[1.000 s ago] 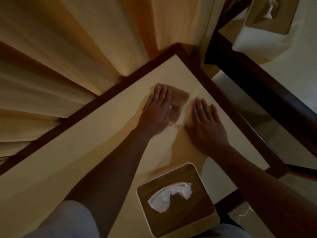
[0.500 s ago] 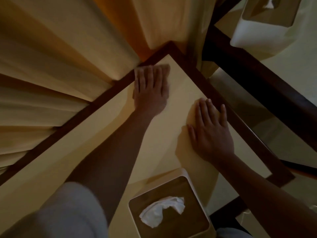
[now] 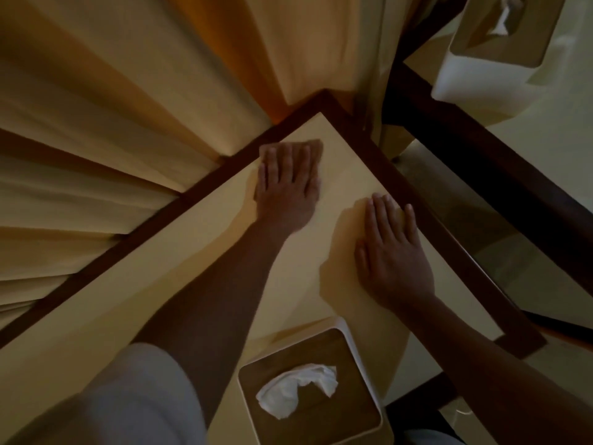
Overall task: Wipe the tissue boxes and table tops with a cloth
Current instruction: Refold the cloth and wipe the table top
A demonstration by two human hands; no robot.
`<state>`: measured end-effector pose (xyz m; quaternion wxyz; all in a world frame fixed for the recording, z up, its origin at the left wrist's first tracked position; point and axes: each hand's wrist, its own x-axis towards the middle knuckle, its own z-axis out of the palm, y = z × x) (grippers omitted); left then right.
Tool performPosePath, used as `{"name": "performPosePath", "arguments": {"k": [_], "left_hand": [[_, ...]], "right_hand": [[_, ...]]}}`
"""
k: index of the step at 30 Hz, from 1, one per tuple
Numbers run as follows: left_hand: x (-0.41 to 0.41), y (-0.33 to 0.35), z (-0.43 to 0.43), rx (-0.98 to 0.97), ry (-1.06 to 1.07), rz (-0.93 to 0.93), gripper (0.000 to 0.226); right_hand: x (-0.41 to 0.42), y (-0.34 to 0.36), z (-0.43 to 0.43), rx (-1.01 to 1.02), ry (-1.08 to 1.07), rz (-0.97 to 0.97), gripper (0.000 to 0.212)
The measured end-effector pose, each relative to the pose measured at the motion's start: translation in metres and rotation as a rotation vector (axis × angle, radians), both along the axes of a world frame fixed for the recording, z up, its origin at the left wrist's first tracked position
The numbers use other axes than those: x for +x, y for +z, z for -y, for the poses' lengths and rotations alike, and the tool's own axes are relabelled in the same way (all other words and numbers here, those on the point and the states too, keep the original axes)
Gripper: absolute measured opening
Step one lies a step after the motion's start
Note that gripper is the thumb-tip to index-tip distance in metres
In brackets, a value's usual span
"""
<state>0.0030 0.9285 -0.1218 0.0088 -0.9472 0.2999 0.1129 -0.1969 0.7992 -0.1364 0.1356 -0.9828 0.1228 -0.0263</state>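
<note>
1. The left hand (image 3: pixel 287 187) lies palm down with its fingers straight and close together. It presses flat on a brownish cloth (image 3: pixel 316 148) and bears down on it without curling round it.
2. The cloth is mostly hidden under that hand. A narrow strip shows past the fingertips, and one corner sticks out on the side toward the right hand (image 3: pixel 396 255).
3. The cloth rests on the pale top of the bench (image 3: pixel 154 303). It lies just short of the dark wooden rim (image 3: pixel 192 195), close to the bench's far corner, which is ahead of the left fingertips.
4. The right hand is also flat and palm down, fingers straight and slightly spread. It rests on bare bench top and holds nothing. It sits beside the left hand, apart from it and nearer the person, with its fingertips close to the rim on its outer side.
5. A tissue box (image 3: pixel 348 412) stands on the bench behind both hands, between the two forearms. It has white walls and a wood-toned lid, and a white tissue (image 3: pixel 296 391) bunches out of the opening.
6. A second tissue box (image 3: pixel 475 81) stands well beyond the right hand on a neighbouring bench (image 3: pixel 564 104), with a tissue showing at its top.
7. Pleated curtain (image 3: pixel 128 91) hangs just beyond the rim, ahead of and outward from the left hand.
8. A grey sleeve (image 3: pixel 138 399) covers the upper left arm.
</note>
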Motion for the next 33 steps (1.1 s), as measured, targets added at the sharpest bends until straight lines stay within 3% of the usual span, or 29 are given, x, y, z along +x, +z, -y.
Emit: {"name": "performPosePath", "arguments": {"k": [6,9,14,22,25,29,33], "left_hand": [[-0.068,-0.002,-0.026,0.047,-0.442,-0.033,0.064],[-0.083,0.007,-0.061,0.015,-0.498,-0.195,0.056],[-0.097,0.003,-0.12,0.028,-0.546,-0.239,0.06],[-0.113,-0.003,-0.186,0.1,-0.288,-0.249,0.083],[-0.137,-0.005,-0.224,0.226,-0.128,-0.162,0.083],[-0.19,-0.009,-0.276,0.007,0.171,-0.217,0.08],[-0.279,-0.004,-0.296,-0.046,0.303,-0.201,0.08]], "right_hand": [[-0.006,-0.003,0.001,0.132,0.02,0.167,0.067],[-0.009,-0.004,0.003,0.147,0.086,0.185,0.061],[-0.016,0.004,0.004,0.237,0.255,0.105,0.055],[-0.043,0.085,-0.03,0.526,0.095,0.271,0.032],[-0.069,0.111,-0.052,0.507,0.108,0.328,0.028],[-0.111,0.123,-0.083,0.46,0.115,0.324,0.027],[-0.144,0.115,-0.109,0.347,0.21,0.258,0.037]]}}
